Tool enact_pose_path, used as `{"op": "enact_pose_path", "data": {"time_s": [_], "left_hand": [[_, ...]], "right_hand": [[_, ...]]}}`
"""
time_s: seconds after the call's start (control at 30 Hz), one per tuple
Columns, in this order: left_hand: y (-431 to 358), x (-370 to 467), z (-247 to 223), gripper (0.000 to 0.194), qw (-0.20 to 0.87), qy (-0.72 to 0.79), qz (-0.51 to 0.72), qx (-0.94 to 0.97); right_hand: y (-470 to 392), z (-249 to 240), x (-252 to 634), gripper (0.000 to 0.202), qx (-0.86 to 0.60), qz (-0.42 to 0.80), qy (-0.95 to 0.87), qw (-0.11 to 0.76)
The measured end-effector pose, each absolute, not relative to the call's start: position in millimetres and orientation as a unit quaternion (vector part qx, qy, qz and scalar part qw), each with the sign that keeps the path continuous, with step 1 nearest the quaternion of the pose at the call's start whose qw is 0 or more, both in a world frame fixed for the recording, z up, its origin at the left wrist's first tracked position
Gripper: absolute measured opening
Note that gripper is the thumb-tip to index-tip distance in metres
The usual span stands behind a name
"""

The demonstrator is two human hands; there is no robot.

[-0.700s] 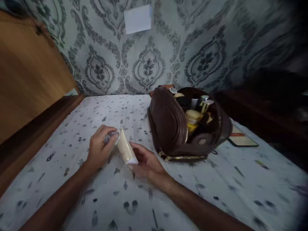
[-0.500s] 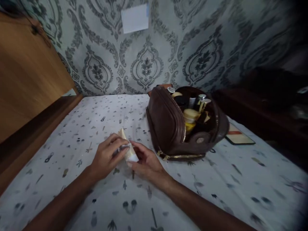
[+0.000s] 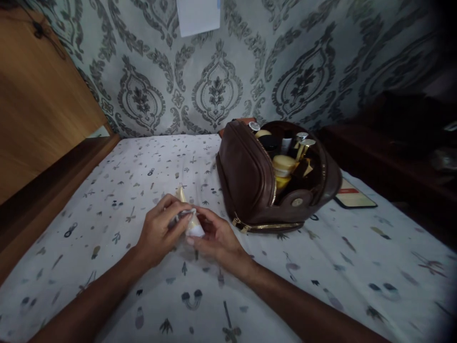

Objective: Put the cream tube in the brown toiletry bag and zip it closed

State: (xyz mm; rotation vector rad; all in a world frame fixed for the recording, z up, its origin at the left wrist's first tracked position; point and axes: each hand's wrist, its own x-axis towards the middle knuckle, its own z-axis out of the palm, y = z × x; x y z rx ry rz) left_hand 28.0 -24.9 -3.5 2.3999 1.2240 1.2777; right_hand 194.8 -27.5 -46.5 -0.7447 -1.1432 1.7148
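Note:
A pale yellow squeeze tube with a white end (image 3: 194,229) is held in front of me, above the patterned sheet. My right hand (image 3: 219,240) has its fingers and thumb closed on the tube's white lower end. My left hand (image 3: 162,228) wraps a greyish-white cloth (image 3: 183,213) around the tube's middle, fingers curled and thumb pressed in. The tube's narrow tip pokes out beyond the left fingers. Much of the cloth is hidden inside the left hand. Right of both hands stands a brown leather toiletry bag (image 3: 246,166), unzipped at the top.
Several jars and bottles, one a yellow-lidded jar (image 3: 283,164), fill the bag. A flat card-like item with a dark edge (image 3: 355,196) lies right of it. A wooden panel (image 3: 43,105) borders the left, patterned wallpaper (image 3: 217,90) the back. The sheet (image 3: 117,190) covers the surface.
The view has tilted down slightly, so the bag and wall sit a bit differently. Both hands keep hold of the tube and cloth, with the tube turned slightly more upright.

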Motion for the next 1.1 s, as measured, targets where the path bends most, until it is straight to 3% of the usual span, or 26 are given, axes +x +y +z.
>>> {"op": "enact_pose_path", "data": {"time_s": [0.27, 0.53, 0.77, 0.93, 1.1], "left_hand": [[-31.1, 32.4, -3.7, 0.017, 0.060, 0.347, 0.379, 0.856], [-27.1, 31.7, -7.9, 0.021, 0.065, 0.344, 0.398, 0.848], [-25.4, 27.1, -5.8, 0.014, 0.076, 0.412, 0.458, 0.784], [-27.6, 27.3, -5.0, 0.012, 0.135, 0.468, 0.470, 0.736], [-23.7, 29.5, -6.4, 0.018, 0.236, 0.507, 0.454, 0.693]], "right_hand": [[-23.7, -31.0, 197.4, 0.040, -0.214, 0.809, -0.255, 0.484], [-19.2, -36.2, 197.2, 0.036, -0.230, 0.834, -0.170, 0.472], [-21.7, -29.4, 198.9, 0.037, -0.220, 0.844, -0.231, 0.431], [-21.7, -28.1, 200.3, 0.039, -0.205, 0.846, -0.266, 0.415], [-19.1, -32.9, 199.0, 0.044, -0.211, 0.818, -0.280, 0.456]]}}
